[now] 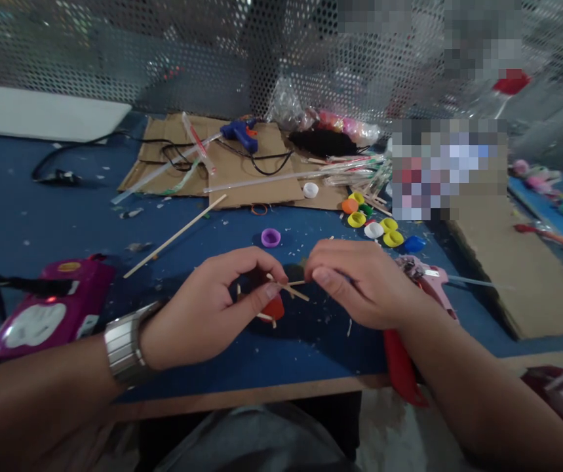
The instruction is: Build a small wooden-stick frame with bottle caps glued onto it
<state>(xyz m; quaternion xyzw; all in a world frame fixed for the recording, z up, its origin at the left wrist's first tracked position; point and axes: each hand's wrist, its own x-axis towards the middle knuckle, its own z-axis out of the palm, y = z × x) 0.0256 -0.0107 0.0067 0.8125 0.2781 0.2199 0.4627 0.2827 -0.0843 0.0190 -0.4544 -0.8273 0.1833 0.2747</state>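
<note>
red cap with thin wooden sticks, between both hands' fingertips

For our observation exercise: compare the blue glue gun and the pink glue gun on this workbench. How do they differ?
The blue glue gun lies far back on cardboard, fully visible; the pink glue gun lies near on the blue tabletop, partly hidden behind the right hand. Both lie unheld.

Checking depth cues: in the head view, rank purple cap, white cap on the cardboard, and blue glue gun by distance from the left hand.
From the left hand:
1. purple cap, just beyond the fingers on the blue mat.
2. white cap, farther back at the cardboard edge.
3. blue glue gun, farthest, on the cardboard near the mesh wall.
</note>
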